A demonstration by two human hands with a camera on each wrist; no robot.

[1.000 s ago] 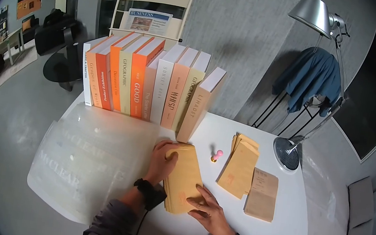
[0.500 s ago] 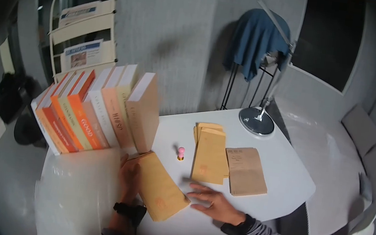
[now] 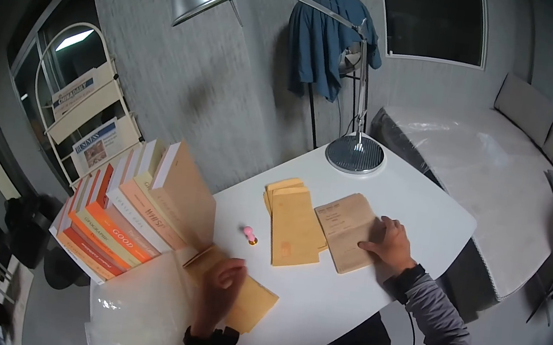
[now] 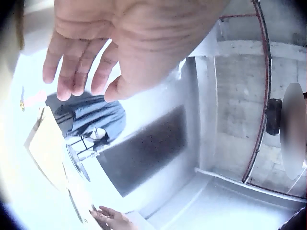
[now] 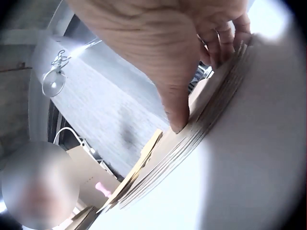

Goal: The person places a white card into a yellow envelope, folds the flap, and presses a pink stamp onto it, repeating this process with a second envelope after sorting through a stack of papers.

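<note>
My left hand [image 3: 217, 297] hovers over a stack of yellow-brown envelopes [image 3: 255, 304], its fingers loosely bent and holding nothing. In the left wrist view that hand [image 4: 129, 48] hangs with relaxed fingers. On the right, my right hand [image 3: 392, 246] grips the right side of a stack of brown kraft paper [image 3: 345, 234] with printed lines on top. In the right wrist view its thumb [image 5: 177, 112] presses on the stack [image 5: 192, 132] while the other fingers bend at the edge. A second pile of yellow-brown envelopes [image 3: 295, 231] lies left of the kraft stack.
A pink-handled stamp [image 3: 249, 233] stands on the white table [image 3: 335, 313]. A row of books [image 3: 139, 207] is at the left, with a clear plastic sheet [image 3: 140, 308] before it. The lamp base [image 3: 356, 154] sits at the back corner.
My right hand has gone from the left envelope stack over to the kraft paper stack and taken its side. The left hand has lifted off the envelopes. The view has turned right.
</note>
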